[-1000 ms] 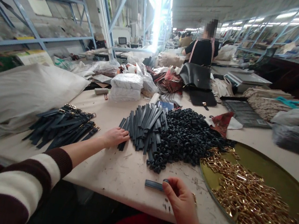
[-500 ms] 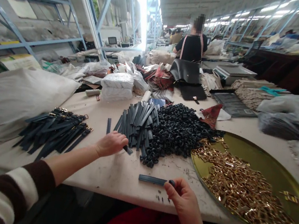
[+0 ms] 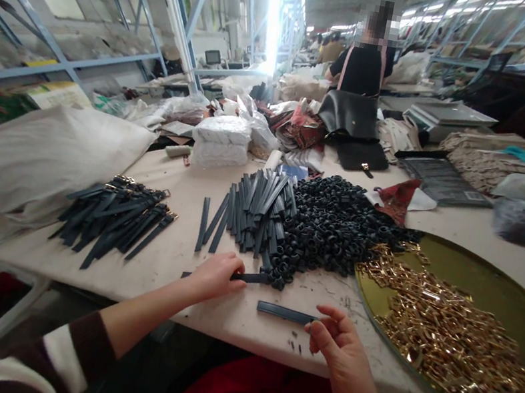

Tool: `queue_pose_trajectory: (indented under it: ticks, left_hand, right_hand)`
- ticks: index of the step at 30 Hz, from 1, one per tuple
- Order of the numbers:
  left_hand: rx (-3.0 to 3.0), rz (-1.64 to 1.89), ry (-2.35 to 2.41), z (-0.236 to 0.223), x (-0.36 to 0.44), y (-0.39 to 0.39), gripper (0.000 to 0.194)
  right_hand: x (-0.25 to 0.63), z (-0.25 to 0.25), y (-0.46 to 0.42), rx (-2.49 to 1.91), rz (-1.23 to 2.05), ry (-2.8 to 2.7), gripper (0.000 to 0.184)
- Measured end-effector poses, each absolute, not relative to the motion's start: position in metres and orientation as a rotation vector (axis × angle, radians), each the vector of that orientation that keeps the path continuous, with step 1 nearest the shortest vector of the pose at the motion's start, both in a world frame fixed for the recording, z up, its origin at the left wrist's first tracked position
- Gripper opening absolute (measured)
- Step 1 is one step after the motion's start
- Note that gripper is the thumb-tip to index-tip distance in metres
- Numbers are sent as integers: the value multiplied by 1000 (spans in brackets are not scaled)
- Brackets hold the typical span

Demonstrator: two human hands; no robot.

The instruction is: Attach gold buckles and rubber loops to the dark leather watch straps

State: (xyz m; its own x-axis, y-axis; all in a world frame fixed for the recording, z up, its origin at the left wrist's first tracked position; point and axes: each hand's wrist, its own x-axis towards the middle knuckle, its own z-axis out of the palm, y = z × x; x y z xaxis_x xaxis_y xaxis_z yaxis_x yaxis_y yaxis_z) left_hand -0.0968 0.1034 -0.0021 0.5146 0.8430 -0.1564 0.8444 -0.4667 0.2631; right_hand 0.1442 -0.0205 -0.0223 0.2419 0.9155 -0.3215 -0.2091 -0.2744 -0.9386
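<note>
The left hand (image 3: 218, 277) has its fingers curled over a dark strap (image 3: 253, 277), whose far right end meets the near edge of the heap of black loops (image 3: 333, 226). To its right, the right hand (image 3: 338, 342) pinches the right end of a stitched strap (image 3: 285, 313) between thumb and fingers, just above the near edge of the surface (image 3: 229, 326).

A pale label on the dark plastic packet (image 3: 441, 180), far right, is too small to read. Loose strap blanks (image 3: 258, 206) lie beyond the left hand, touching the loops. Straps with buckles (image 3: 114, 218) are piled at left, beside a pale cloth (image 3: 47, 152). A round gold-coloured tray (image 3: 488, 267) of gold metal fittings (image 3: 452, 331) stands near right, touching the loops. Farther back are a clear-wrapped white bundle (image 3: 221, 142) and a black leather bag (image 3: 350, 117).
</note>
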Motion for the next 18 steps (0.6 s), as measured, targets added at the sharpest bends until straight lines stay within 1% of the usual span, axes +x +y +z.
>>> queue_pose_trajectory:
  ticks: [2,5,7,9,11,14,18]
  left_hand:
    - [2370,36,1423,1,-90,99,12]
    - [2162,72,1360,13,-85,88,14]
    - [1742,122,1201,22,-80,77,20]
    - [1222,180,1001,26,-73,65,27]
    - [884,226,861,26,-64,53,32]
    - [691,258,783,21,-49,41,34]
    - [624,240,729,16,-34,34,32]
  right_hand:
    - [146,-22,-23,-1406,1320,-726,47]
    - [151,-23,-25,-1335,1386,-644,36]
    - [149,-22,-23,-1213,1436,-495,31]
    - [143,-20,-20,-1115,1490,-369,29]
    - [136,-17,-16,-1075,1539,-321,28]
    - [133,-14,-17,-1094,1562,-333,27]
    - [137,-14,-27,-1197,1548,-421,27]
